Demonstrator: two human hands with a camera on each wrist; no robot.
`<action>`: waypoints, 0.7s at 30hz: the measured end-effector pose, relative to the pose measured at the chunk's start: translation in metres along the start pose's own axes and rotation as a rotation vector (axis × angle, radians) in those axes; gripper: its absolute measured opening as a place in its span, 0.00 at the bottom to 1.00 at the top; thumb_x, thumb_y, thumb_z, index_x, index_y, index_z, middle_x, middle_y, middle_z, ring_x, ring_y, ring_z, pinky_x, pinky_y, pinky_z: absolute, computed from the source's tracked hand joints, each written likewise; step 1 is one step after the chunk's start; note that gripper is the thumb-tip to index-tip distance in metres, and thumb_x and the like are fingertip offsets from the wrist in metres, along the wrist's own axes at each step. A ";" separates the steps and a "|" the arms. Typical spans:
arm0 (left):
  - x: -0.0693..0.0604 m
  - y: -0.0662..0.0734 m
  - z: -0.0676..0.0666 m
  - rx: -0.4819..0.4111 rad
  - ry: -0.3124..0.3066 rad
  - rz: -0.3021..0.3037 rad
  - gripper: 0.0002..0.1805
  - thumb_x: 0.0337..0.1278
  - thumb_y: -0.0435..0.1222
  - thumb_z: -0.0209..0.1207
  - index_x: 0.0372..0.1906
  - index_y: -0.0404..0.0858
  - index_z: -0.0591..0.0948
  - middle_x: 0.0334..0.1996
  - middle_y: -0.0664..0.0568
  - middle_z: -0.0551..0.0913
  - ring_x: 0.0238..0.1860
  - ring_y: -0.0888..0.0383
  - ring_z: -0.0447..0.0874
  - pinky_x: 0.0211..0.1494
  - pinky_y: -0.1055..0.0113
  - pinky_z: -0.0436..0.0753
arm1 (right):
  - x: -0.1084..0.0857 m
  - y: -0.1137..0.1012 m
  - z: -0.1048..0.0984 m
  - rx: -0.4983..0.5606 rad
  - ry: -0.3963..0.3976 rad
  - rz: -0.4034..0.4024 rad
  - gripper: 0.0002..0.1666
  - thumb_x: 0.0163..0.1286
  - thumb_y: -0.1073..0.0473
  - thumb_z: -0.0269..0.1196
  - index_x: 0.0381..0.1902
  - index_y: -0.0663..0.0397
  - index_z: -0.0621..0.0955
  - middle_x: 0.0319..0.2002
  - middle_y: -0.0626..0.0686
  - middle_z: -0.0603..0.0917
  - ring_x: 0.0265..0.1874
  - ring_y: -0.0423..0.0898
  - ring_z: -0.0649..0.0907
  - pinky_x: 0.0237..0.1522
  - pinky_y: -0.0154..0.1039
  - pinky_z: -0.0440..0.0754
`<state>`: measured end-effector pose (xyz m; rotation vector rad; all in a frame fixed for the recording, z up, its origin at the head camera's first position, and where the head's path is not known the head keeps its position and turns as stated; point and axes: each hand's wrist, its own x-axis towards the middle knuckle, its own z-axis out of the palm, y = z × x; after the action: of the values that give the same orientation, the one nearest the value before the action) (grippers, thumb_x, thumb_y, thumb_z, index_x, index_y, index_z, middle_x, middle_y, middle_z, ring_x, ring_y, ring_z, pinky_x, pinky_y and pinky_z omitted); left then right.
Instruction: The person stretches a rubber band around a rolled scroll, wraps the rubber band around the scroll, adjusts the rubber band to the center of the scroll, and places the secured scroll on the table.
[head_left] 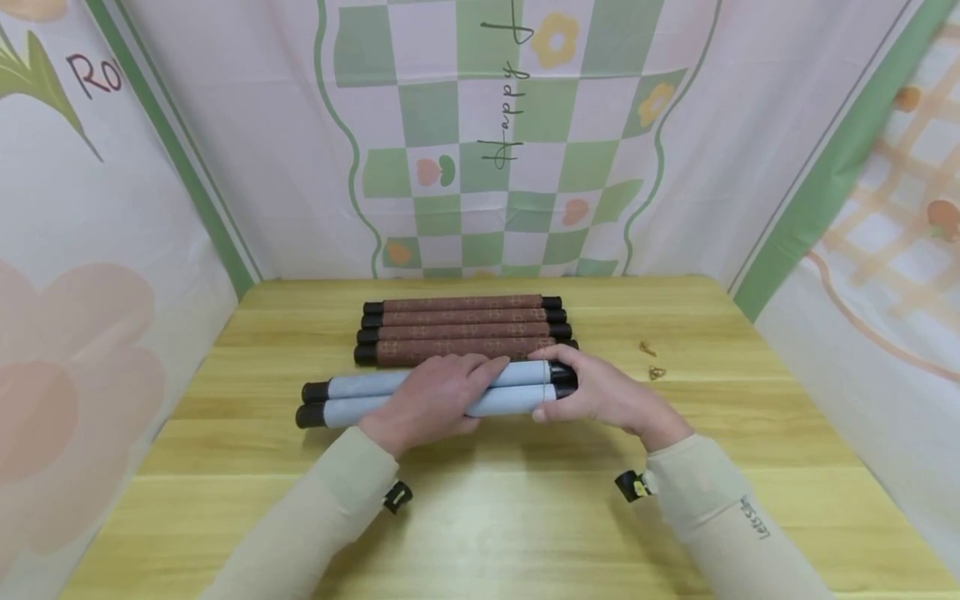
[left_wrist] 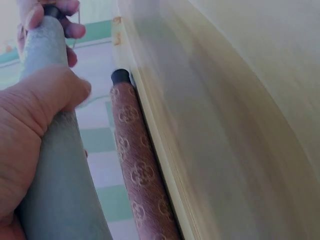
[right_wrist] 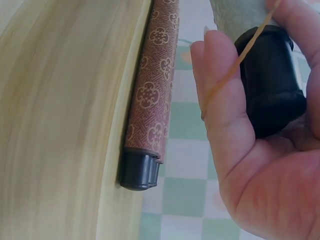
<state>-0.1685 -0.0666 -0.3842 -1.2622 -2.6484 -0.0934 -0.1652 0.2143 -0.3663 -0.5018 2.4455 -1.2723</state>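
Two light blue rolls (head_left: 513,401) with black end caps lie side by side, lifted over the table. My left hand (head_left: 437,395) grips them around the middle; in the left wrist view its thumb lies along a blue roll (left_wrist: 62,175). At their right end my right hand (head_left: 600,390) holds the capped ends between thumb and fingers. A thin rubber band (right_wrist: 245,51) stretches across the right hand's fingers beside the black cap (right_wrist: 272,80). Just behind, several brown patterned rolls (head_left: 465,350) with black caps lie in a row.
Two small groups of rubber bands (head_left: 656,372) lie on the wooden table (head_left: 750,400) to the right of the rolls. Patterned cloth (head_left: 491,200) hangs behind the table and at both sides.
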 end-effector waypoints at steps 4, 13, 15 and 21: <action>0.003 0.005 -0.002 -0.018 0.019 0.000 0.53 0.54 0.47 0.76 0.82 0.44 0.61 0.63 0.47 0.82 0.55 0.50 0.86 0.55 0.54 0.86 | -0.002 -0.002 0.000 -0.026 0.022 0.005 0.49 0.53 0.44 0.82 0.70 0.37 0.72 0.55 0.56 0.81 0.47 0.53 0.83 0.47 0.47 0.84; 0.009 0.014 -0.002 0.001 0.047 0.017 0.58 0.53 0.43 0.77 0.85 0.52 0.54 0.60 0.49 0.83 0.47 0.51 0.87 0.48 0.56 0.87 | -0.003 -0.008 0.002 -0.028 0.014 -0.003 0.48 0.56 0.46 0.81 0.71 0.41 0.72 0.54 0.59 0.82 0.45 0.53 0.84 0.44 0.47 0.85; 0.010 0.016 -0.001 0.016 0.045 0.020 0.60 0.53 0.42 0.77 0.85 0.55 0.51 0.58 0.48 0.83 0.45 0.51 0.86 0.46 0.57 0.86 | -0.003 -0.009 0.003 -0.025 0.007 -0.006 0.48 0.57 0.46 0.80 0.72 0.43 0.71 0.53 0.59 0.82 0.44 0.53 0.84 0.42 0.47 0.85; 0.011 0.020 0.001 0.054 0.046 0.025 0.60 0.53 0.42 0.76 0.85 0.63 0.50 0.54 0.48 0.83 0.41 0.52 0.84 0.41 0.58 0.85 | -0.003 -0.011 0.007 -0.020 -0.009 0.017 0.50 0.57 0.46 0.80 0.74 0.46 0.70 0.49 0.61 0.84 0.37 0.52 0.86 0.37 0.48 0.86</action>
<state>-0.1602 -0.0457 -0.3838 -1.2605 -2.5776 -0.0455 -0.1574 0.2044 -0.3604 -0.4895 2.4528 -1.2369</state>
